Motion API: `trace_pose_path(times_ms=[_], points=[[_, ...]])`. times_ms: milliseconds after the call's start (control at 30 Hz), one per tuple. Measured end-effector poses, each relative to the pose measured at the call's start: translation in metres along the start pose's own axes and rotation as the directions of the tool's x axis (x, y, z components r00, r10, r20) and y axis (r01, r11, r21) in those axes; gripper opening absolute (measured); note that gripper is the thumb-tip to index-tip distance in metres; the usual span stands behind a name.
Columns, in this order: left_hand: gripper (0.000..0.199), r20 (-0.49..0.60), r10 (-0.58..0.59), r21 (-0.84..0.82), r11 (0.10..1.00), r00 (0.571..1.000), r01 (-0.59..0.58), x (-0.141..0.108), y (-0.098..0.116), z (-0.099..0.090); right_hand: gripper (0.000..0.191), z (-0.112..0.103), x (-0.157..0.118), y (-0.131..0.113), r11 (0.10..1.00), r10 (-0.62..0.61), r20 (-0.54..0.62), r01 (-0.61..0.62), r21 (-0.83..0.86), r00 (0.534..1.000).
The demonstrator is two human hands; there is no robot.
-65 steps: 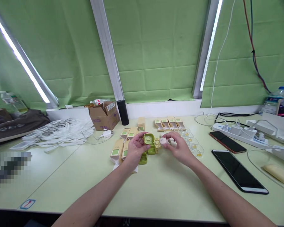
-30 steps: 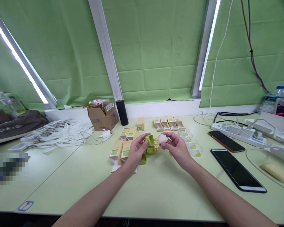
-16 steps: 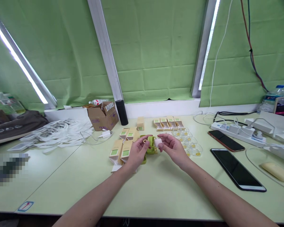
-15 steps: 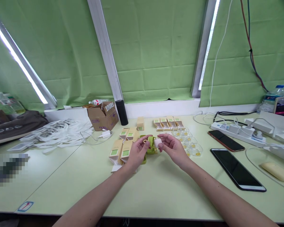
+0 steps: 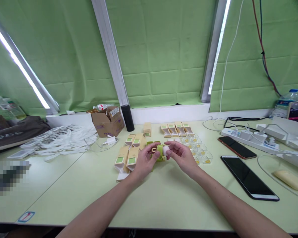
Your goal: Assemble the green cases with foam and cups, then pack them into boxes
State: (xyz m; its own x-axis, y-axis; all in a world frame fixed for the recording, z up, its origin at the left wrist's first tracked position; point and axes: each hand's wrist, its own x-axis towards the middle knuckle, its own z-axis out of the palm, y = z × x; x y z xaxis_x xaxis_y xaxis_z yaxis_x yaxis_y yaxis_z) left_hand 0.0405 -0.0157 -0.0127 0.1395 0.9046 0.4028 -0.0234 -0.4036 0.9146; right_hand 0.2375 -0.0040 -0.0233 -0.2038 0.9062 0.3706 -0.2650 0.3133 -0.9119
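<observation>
My left hand (image 5: 146, 161) is closed around a small green case (image 5: 160, 148) with a pale loop at its left side. Between the fingers of my right hand (image 5: 182, 156) is a white rounded piece (image 5: 166, 150), its left end against or partly inside the green case; how deep it sits I cannot tell. More green pieces (image 5: 150, 143) lie behind and beneath my left hand, mostly covered. Left of that hand stand several kraft cardboard boxes (image 5: 123, 155) with green label squares. Clear plastic blister packs (image 5: 201, 153) with yellow spots lie just beyond my right hand.
Several more small boxes (image 5: 176, 129) are lined up at the back. A brown carton (image 5: 108, 124) and a black cylinder (image 5: 127, 118) stand behind left, near white straps (image 5: 64, 140). Two phones, one a large phone (image 5: 249, 178), and a power strip (image 5: 248, 137) lie right.
The green case in my left hand has turned slightly and come closer over the white piece, less of which shows. My left thumb has shifted right. My right hand has barely moved.
</observation>
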Motion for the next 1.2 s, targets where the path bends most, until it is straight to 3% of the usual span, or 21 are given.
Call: trace_pose_path(times_ms=[300, 1200], points=[[0.054, 0.043, 0.047, 0.125, 0.991, 0.998, -0.052, 0.000, -0.009, -0.003, 0.042, 0.002, 0.001, 0.000, 1.000, -0.020, -0.048, 0.019, -0.021, 0.999], [0.051, 0.059, 0.061, 0.112, 0.991, 0.996, -0.067, -0.001, -0.016, -0.002, 0.046, 0.006, 0.000, 0.002, 0.999, -0.007, -0.082, 0.005, -0.033, 0.997]])
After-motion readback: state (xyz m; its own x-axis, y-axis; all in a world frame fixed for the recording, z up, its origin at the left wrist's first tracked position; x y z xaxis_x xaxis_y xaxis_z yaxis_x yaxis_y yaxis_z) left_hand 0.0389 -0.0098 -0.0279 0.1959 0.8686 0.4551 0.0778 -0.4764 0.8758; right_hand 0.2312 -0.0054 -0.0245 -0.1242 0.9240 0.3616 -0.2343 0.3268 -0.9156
